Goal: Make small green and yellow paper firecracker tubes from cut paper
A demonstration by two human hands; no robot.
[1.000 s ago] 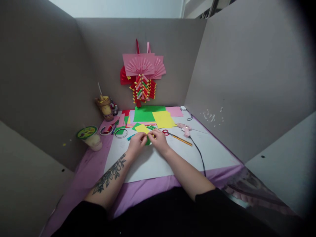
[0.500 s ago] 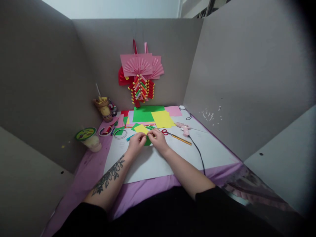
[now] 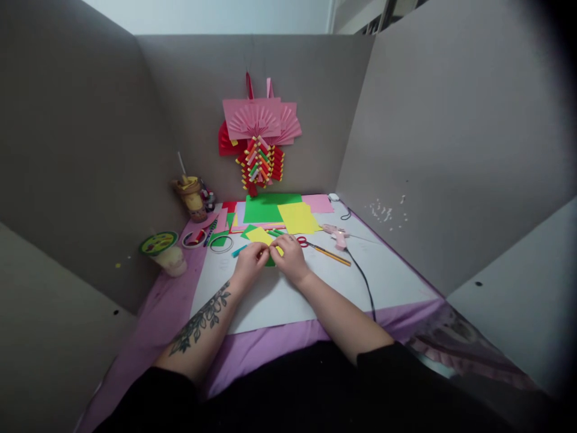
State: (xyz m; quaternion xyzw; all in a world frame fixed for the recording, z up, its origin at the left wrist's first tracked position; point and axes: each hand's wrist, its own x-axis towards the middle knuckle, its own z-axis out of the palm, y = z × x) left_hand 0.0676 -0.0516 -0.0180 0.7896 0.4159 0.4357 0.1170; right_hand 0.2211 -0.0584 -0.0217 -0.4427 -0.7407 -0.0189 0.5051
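Observation:
My left hand [image 3: 249, 263] and my right hand [image 3: 290, 258] meet over the white sheet [image 3: 333, 300], fingertips pinched together. A small piece of green paper [image 3: 271, 262] shows between and below the fingers, and both hands grip it. Most of it is hidden by the fingers. Just beyond the hands lie yellow paper [image 3: 259, 235] and several green paper rolls [image 3: 276, 233]. A blue strip [image 3: 238, 251] lies beside my left hand. Red-handled scissors [image 3: 302, 242] rest to the right of my right hand.
A yellow-orange pencil or stick [image 3: 333, 257] and a pink glue gun [image 3: 339, 238] with a black cord lie right. Stacked coloured sheets [image 3: 265, 208] cover the back. Two cups, the nearer a lidded cup [image 3: 171, 261], stand left. Paper decorations [image 3: 256, 132] hang on the grey panel.
Less of the green paper shows below the fingers now. Both hands stay nearly in place, fingertips still together. The whole view has shifted slightly.

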